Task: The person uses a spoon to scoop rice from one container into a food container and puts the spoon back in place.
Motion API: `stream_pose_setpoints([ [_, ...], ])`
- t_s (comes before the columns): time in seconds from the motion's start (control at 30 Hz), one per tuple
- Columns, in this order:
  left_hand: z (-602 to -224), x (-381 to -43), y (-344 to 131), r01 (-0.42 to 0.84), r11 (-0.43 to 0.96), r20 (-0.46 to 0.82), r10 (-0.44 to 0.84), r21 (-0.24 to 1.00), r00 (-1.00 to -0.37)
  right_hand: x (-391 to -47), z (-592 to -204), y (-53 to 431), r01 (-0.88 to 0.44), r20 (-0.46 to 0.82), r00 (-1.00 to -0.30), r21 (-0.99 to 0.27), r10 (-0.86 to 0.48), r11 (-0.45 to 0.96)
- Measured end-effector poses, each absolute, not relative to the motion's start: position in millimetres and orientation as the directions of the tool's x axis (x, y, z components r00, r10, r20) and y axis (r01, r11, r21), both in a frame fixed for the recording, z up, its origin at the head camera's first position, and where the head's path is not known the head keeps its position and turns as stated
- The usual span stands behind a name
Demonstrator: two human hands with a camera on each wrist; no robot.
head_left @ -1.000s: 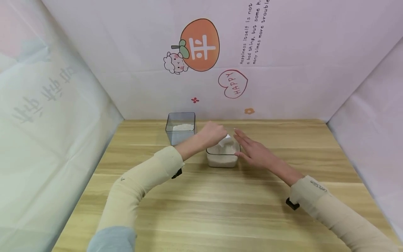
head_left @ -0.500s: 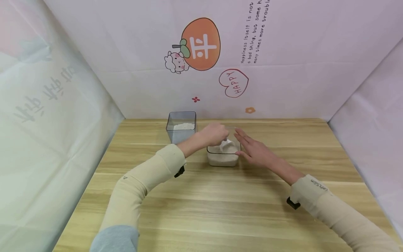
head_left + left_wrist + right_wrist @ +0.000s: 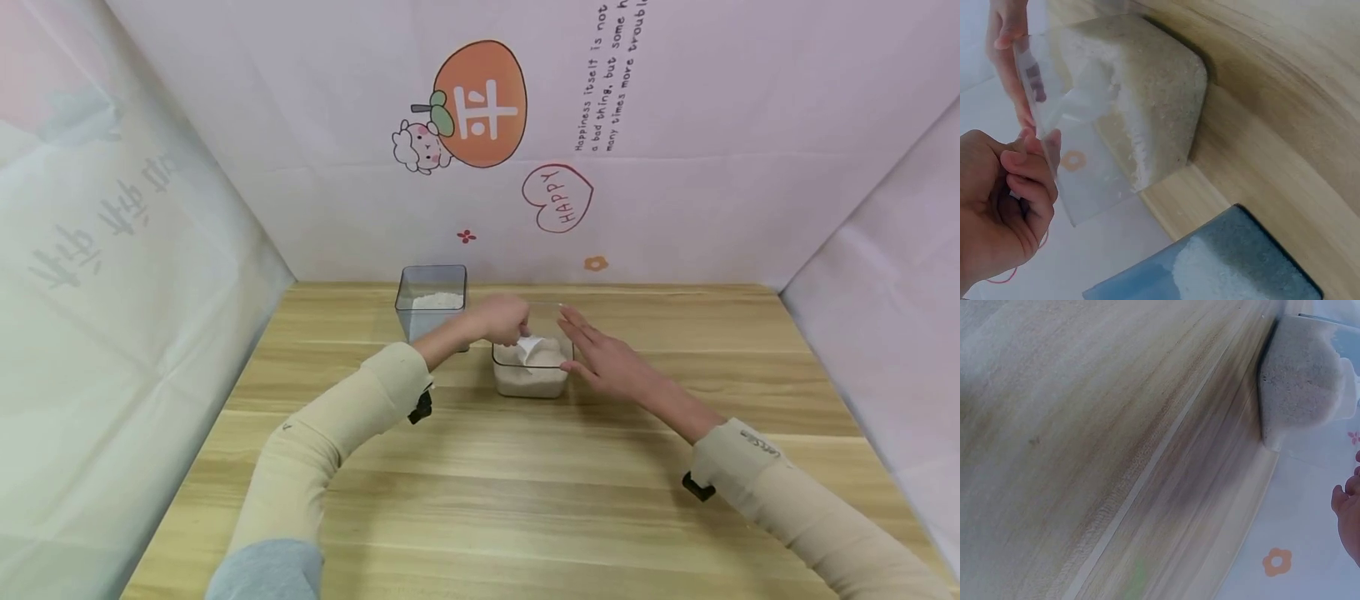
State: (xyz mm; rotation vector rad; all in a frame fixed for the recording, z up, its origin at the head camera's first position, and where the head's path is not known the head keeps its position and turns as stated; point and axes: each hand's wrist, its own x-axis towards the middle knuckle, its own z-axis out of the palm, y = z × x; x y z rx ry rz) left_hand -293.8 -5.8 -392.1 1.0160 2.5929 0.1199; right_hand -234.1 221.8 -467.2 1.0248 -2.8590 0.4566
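A clear square container (image 3: 529, 387) of off-white grainy powder stands near the table's back. My left hand (image 3: 502, 320) pinches the handle of a white scoop (image 3: 528, 347), its bowl down inside this container. In the left wrist view, the curled fingers of the left hand (image 3: 1019, 197) are at the rim, and the scoop (image 3: 1088, 94) shows through the clear wall. Along the container's right rim, my right hand (image 3: 611, 364) rests with straight fingers. Only part of the right hand (image 3: 1350, 515) enters the right wrist view. The scoop's handle is mostly hidden by my left fingers.
A blue-tinted clear bin (image 3: 422, 323), partly filled with white powder, stands left of the container, behind my left wrist. The wooden table (image 3: 525, 483) meets a printed white cloth wall (image 3: 337, 225) at the back. Cloth also closes both sides.
My left hand dips the scoop lower into the powder, then draws back slightly to the left with it. The right hand stays at the rim.
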Motion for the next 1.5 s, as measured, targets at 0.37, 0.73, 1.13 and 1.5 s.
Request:
stream_pose_setpoints([
  [0.37,-392.5,-297.6,-6.7,0.631,0.74,-0.307,0.672,0.233,-0.674,-236.0,-463.4,218.2,-0.637,0.169,-0.77,-0.25,-0.615,0.729],
  [0.73,-377.7,-299.4,-22.7,0.586,0.74,-0.322,0.672,0.329,-0.667,-234.0,-459.2,217.8,-0.624,0.164,-0.781,-0.265,-0.603,0.735],
  [1.13,-385.4,-299.6,-48.3,0.463,0.721,-0.314,0.662,0.515,-0.681,-233.5,-461.8,218.2,-0.629,0.163,-0.777,-0.254,-0.608,0.735],
  [1.5,-397.5,-297.1,-76.9,0.176,0.571,-0.329,0.667,0.802,-0.668,-232.2,-465.9,219.0,-0.634,0.171,-0.773,-0.237,-0.611,0.736],
])
